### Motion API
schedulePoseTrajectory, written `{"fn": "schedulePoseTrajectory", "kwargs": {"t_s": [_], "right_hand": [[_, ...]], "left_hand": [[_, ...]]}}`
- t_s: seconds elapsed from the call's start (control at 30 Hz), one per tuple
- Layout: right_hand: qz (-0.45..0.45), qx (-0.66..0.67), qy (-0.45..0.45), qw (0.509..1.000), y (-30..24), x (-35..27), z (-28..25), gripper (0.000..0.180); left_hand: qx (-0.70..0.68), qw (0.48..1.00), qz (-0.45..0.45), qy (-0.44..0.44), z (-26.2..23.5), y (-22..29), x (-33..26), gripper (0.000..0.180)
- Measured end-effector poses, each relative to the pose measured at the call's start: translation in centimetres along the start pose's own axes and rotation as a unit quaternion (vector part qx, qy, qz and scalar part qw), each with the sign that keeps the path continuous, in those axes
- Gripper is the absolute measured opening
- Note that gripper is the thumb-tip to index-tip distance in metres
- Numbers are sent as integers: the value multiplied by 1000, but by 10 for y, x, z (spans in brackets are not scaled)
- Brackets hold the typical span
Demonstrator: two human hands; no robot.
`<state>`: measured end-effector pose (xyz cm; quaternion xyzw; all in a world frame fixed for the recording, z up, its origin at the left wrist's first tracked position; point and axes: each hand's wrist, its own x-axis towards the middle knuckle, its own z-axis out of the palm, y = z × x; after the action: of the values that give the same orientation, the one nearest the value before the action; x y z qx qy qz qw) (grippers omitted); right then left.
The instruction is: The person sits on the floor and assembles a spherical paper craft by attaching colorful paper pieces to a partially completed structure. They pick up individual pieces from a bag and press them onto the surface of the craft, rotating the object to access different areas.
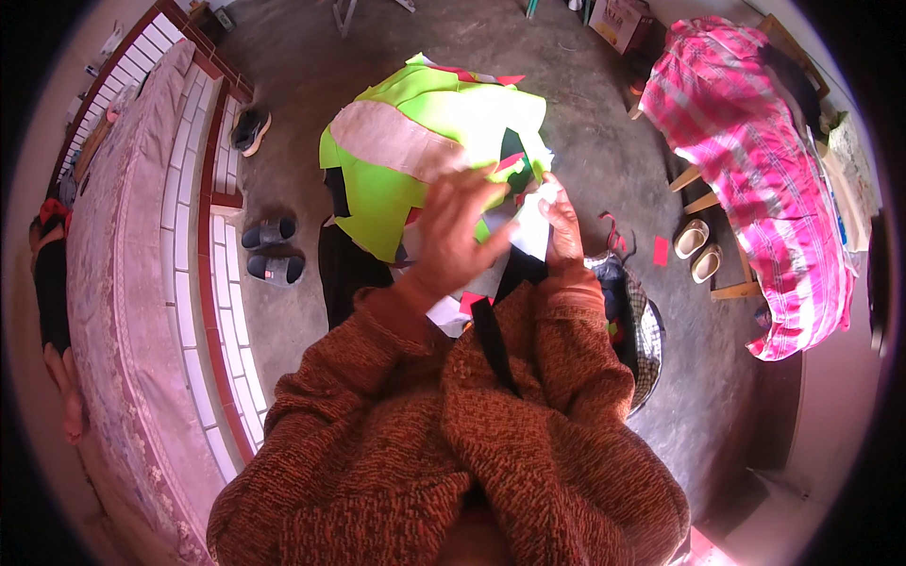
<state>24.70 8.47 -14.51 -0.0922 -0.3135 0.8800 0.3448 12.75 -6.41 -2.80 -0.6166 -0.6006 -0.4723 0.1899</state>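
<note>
My left hand (458, 231) is raised in front of me with its fingers spread, over a pile of bright green cloth pieces (415, 141) with a beige patch and bits of red and black. My right hand (563, 222) grips a white piece of fabric (530, 226) next to the left hand. Small red scraps (470, 302) lie below the hands, near a black strap across my chest. Whether the left hand also pinches the white piece is hidden by its own fingers.
A tiled ledge (203, 283) with a mauve cover runs along the left, with dark slippers (269, 250) and a shoe (250, 127) beside it. A pink plaid cloth (764, 160) drapes a wooden frame at right, beige shoes (698, 247) below it. A woven basket (642, 330) sits by my right elbow.
</note>
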Motion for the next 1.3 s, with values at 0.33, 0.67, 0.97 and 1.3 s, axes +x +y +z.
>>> {"fn": "schedulePoseTrajectory", "kwargs": {"t_s": [0.33,0.67,0.97,1.3], "right_hand": [[34,-43,-31,998,-1,-3,12,41],[60,25,-58,996,-3,-6,11,44],[81,-29,-104,991,-4,-6,9,55],[84,-12,-141,986,2,-5,6,46]], "left_hand": [[-68,971,-199,-117,50,11,-44,53],[-109,964,-218,-108,61,-1,-46,41],[-179,940,-280,-80,69,-16,-50,35],[-238,892,-372,-94,61,-7,-40,20]]}}
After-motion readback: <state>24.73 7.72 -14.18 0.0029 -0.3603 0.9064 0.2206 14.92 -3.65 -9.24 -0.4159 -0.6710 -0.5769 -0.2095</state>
